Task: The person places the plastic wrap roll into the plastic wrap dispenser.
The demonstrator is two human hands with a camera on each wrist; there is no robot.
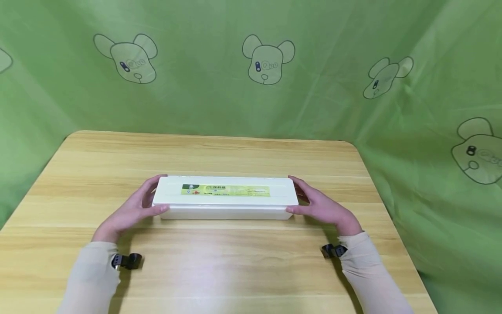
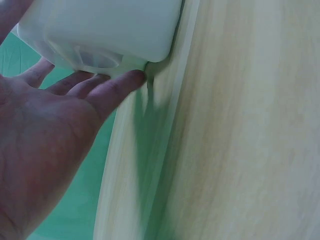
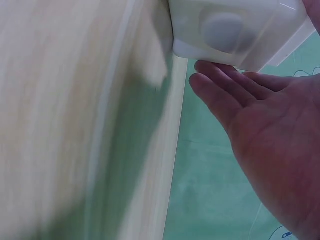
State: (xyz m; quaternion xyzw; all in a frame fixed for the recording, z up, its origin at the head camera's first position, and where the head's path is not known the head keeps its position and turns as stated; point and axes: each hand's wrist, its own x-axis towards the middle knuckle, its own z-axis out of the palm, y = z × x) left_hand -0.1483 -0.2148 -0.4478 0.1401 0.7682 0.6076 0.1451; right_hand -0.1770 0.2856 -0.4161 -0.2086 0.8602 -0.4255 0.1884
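A long white cling film box point(image 1: 225, 201) with a green and yellow label on its lid lies crosswise near the middle of the table. The left hand point(image 1: 131, 209) grips its left end, thumb at the front edge and fingers round the back. At the opposite end, the right hand point(image 1: 322, 206) holds the box in the same way. In the left wrist view, fingertips point(image 2: 131, 78) touch the rear side of the box point(image 2: 105, 30). The right wrist view has the box end point(image 3: 220, 30) above the fingers point(image 3: 215, 92), with a round recess. The lid looks closed; its contents are hidden.
The light wooden table point(image 1: 219, 261) has rounded far corners. Behind it and to the sides hangs a green curtain point(image 1: 204, 104) with printed bear heads. Small black cameras point(image 1: 133, 261) sit on both wrists, over light sleeves point(image 1: 92, 274).
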